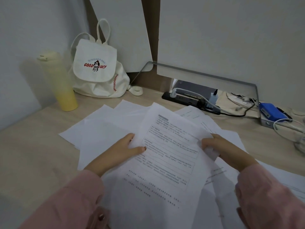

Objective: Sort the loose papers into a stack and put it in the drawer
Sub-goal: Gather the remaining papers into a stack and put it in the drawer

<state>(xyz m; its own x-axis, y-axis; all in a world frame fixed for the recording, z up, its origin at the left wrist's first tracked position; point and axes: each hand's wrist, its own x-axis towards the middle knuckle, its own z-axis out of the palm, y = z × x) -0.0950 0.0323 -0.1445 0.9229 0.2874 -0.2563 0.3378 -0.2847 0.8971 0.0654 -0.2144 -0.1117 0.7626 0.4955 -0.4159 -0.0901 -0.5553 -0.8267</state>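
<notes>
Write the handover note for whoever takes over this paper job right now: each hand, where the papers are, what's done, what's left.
Left hand: pinches the left edge of the printed white paper sheet, thumb on top.
Right hand: grips the same sheet's right edge, crumpled there.
Other loose white paper sheets lie fanned and overlapping on the light wooden desk, under and around the held one.
Done: no squared stack yet.
Left: gather and align all sheets, then put the stack in the drawer, which is not in view.
</notes>
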